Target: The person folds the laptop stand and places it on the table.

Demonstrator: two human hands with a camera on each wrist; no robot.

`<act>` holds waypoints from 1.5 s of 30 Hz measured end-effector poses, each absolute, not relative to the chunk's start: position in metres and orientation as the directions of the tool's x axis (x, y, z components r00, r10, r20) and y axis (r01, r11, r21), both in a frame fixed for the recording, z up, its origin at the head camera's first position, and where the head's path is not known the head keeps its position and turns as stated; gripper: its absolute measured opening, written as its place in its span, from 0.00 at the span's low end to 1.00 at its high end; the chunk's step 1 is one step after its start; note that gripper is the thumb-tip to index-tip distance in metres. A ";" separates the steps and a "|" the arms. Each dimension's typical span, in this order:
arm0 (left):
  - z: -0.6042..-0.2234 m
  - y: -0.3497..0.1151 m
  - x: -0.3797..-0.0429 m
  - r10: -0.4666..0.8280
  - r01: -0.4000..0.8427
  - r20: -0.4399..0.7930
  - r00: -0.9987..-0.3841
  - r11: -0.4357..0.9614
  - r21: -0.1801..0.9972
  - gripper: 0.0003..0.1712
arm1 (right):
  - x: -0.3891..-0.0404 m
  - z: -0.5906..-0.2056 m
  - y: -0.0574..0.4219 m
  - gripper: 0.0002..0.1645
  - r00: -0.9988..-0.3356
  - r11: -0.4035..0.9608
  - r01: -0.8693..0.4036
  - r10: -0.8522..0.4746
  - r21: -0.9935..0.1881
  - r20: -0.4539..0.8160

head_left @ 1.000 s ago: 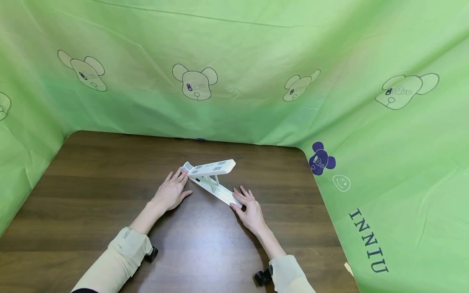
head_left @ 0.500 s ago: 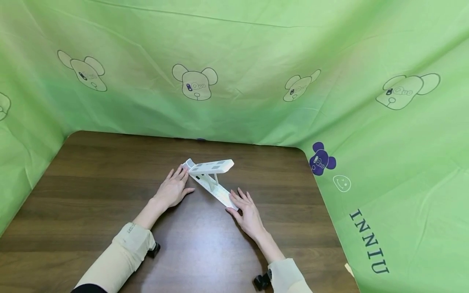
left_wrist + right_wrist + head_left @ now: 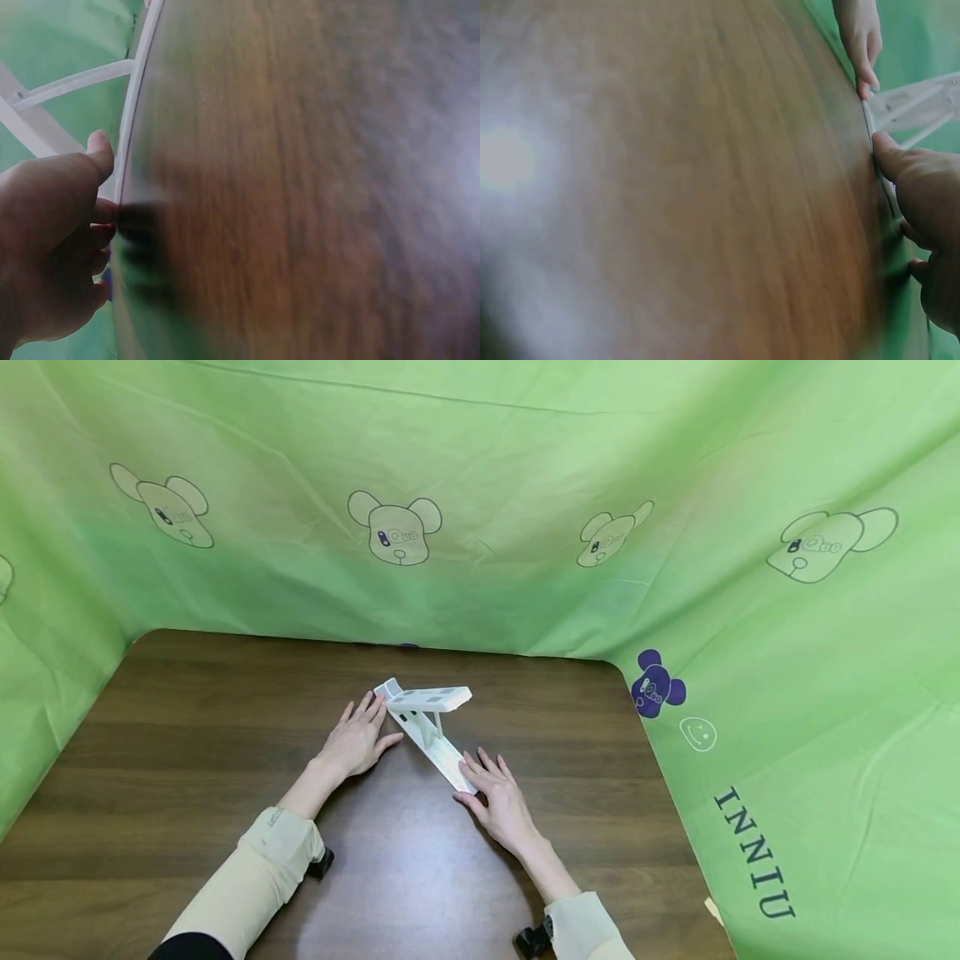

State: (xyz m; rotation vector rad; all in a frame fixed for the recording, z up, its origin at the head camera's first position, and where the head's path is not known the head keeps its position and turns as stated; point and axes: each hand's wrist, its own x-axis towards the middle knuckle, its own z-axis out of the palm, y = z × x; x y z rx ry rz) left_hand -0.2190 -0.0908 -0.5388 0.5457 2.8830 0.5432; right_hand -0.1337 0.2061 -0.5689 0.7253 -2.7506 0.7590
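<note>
A white folding stand sits on the brown table, its long base slanting from far left to near right. Thin struts hold up its top plate, which has grey pads. My left hand rests straight fingers against the far-left end of the base, thumb apart. At the near-right end, my right hand holds the base between thumb and fingers. The left wrist view shows the left hand beside the base edge. In the right wrist view, the right thumb touches the edge; some fingertips are hidden.
The wooden table ends at a green curtain printed with bear heads, which hangs along its back and sides. A small pale piece lies at the right table edge. Black wrist cameras hang by both cuffs.
The stand has turned clockwise on the table: its near end has shifted left and its far end slightly back. Both hands have moved along with it, keeping their places.
</note>
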 end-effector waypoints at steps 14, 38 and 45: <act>-0.539 -0.080 -0.238 0.332 0.275 -0.086 -0.939 0.879 0.391 0.45 | -0.126 -0.572 0.185 0.32 -0.834 0.761 -0.541 -0.431 -0.358 0.345; -0.547 -0.064 -0.185 0.447 0.364 -0.073 -0.892 0.802 0.473 0.51 | -0.148 -0.556 0.197 0.51 -0.848 0.712 -0.490 -0.523 -0.502 0.087; -0.549 -0.059 -0.177 0.430 0.350 -0.079 -0.899 0.816 0.461 0.54 | -0.169 -0.545 0.199 0.58 -0.819 0.692 -0.464 -0.573 -0.553 -0.031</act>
